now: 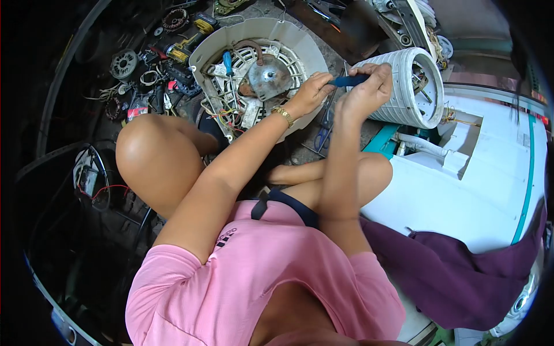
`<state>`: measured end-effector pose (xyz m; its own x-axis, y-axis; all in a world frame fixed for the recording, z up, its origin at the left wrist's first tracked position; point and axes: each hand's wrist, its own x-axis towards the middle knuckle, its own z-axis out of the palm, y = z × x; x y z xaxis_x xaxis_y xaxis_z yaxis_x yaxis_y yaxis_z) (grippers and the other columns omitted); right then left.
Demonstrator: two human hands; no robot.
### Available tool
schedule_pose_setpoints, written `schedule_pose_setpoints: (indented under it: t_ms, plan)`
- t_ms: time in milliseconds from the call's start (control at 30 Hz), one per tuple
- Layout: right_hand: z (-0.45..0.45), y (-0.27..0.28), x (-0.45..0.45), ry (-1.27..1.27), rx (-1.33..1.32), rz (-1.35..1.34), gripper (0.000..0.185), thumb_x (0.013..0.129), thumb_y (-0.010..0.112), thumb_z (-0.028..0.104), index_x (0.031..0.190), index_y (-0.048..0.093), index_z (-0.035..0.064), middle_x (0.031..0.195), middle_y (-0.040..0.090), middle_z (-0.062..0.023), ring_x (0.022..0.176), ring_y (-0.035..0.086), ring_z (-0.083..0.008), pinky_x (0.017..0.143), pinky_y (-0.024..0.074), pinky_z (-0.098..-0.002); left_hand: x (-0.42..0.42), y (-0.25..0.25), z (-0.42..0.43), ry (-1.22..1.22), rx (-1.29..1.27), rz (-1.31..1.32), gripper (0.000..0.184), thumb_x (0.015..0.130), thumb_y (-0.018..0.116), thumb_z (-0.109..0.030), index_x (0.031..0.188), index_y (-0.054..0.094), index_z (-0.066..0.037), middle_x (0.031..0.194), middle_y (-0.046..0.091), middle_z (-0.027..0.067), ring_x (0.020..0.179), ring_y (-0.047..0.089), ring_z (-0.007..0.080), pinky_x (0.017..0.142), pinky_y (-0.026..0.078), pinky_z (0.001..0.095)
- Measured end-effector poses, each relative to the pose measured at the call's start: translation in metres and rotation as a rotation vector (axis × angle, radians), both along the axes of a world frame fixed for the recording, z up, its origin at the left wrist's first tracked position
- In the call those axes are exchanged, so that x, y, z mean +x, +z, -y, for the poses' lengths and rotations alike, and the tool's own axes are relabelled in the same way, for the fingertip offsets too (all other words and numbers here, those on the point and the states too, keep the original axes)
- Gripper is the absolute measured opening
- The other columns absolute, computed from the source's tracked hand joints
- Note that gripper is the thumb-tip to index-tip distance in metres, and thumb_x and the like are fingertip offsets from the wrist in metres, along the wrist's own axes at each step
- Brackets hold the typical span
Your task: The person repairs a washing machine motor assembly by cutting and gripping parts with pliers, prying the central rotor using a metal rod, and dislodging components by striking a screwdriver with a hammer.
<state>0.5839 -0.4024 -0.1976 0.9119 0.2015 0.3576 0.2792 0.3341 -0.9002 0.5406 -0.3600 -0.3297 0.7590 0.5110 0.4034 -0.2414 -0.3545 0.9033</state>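
My left hand, with a gold bracelet at its wrist, has its fingers closed at the left end of a blue-handled tool. Wrapped round the right end of the same tool is my right hand. The tool's working end is hidden, so its exact kind cannot be made out. Below and left of my left hand stands an open round washer tub base, with a metal plate at its centre. A blue screwdriver lies inside it. Just beyond my right hand, a white ribbed drum rests on its side.
A yellow power drill, a motor part and tangled wires crowd the left floor. A white appliance cabinet lies at right, with purple cloth over its near side. Blue-handled scissors or pliers lie between my legs and the tub.
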Motion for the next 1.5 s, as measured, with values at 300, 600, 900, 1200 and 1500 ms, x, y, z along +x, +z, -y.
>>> schedule_pose_setpoints:
  t_ms: [300, 600, 900, 1200, 1500]
  plan:
    - [0.019, -0.036, 0.056, 0.896, 0.323, -0.012, 0.044, 0.097, 0.045, 0.031, 0.064, 0.042, 0.0032, 0.053, 0.045, -0.008, 0.042, 0.037, -0.013, 0.042, 0.0325, -0.0262, -0.003, -0.003, 0.005, 0.014, -0.001, -0.044, 0.012, 0.089, 0.054, -0.012, 0.092, 0.05, -0.001, 0.084, 0.05, 0.0157, 0.085, 0.046, 0.0328, 0.078, 0.038, 0.0394]
    - [-0.016, -0.001, 0.028, 0.071, 0.147, -0.014, 0.035, 0.097, 0.048, 0.03, 0.071, 0.046, 0.0069, 0.062, 0.052, -0.0047, 0.053, 0.048, -0.011, 0.05, 0.0393, -0.0245, 0.004, 0.001, -0.029, -0.182, 0.019, -0.261, 0.029, 0.093, 0.054, -0.02, 0.116, 0.056, -0.004, 0.099, 0.061, 0.0155, 0.092, 0.058, 0.0276, 0.084, 0.044, 0.0354]
    - [-0.014, 0.001, 0.067, 0.993, 0.118, -0.139, 0.036, 0.094, 0.054, 0.034, 0.073, 0.047, 0.0059, 0.053, 0.045, -0.0051, 0.043, 0.042, -0.0132, 0.043, 0.0357, -0.0256, 0.028, 0.056, -0.039, -0.201, -0.079, -0.257, 0.018, 0.077, 0.065, -0.016, 0.087, 0.062, -0.002, 0.077, 0.064, 0.0073, 0.077, 0.059, 0.014, 0.069, 0.048, 0.0312]
    - [-0.016, 0.007, 0.047, 0.875, 0.115, -0.034, 0.046, 0.092, 0.053, 0.046, 0.069, 0.04, 0.0087, 0.05, 0.04, -0.0013, 0.04, 0.036, -0.0084, 0.038, 0.0271, -0.0203, 0.02, 0.044, -0.03, 0.008, -0.029, -0.092, 0.016, 0.073, 0.068, -0.014, 0.077, 0.06, -0.001, 0.067, 0.062, 0.011, 0.063, 0.06, 0.0174, 0.059, 0.047, 0.033]
    - [-0.04, -0.009, 0.018, -0.061, 0.077, 0.153, 0.032, 0.093, 0.057, 0.023, 0.068, 0.047, 0.006, 0.054, 0.046, 0.0001, 0.046, 0.039, -0.0061, 0.044, 0.0275, -0.0215, 0.047, -0.001, -0.037, 0.179, 0.19, -0.153, 0.022, 0.076, 0.064, -0.021, 0.075, 0.06, 0.001, 0.065, 0.061, 0.0114, 0.059, 0.06, 0.0199, 0.058, 0.048, 0.0364]
